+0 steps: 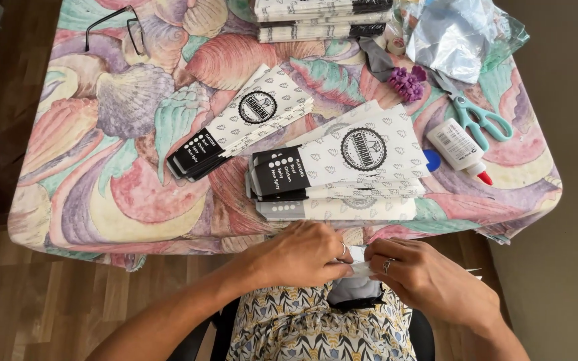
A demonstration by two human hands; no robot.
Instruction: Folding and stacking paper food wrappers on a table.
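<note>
My left hand (302,255) and my right hand (417,273) meet over my lap, just below the table's near edge. Both pinch a folded white paper wrapper (361,269), mostly hidden between the fingers; its black end hangs down over my patterned clothing. On the table just above my hands lies a stack of flat white paper wrappers with black ends and round black emblems (342,170). A second, slanted stack of the same wrappers (242,124) lies to its left.
The table wears a pastel shell-print cloth (115,167). A glue bottle with a red tip (459,148), teal scissors (479,119), a purple flower cluster (406,83) and crumpled plastic (459,33) sit at the right. More wrapper stacks (322,19) lie at the far edge, black eyeglasses (116,25) at far left.
</note>
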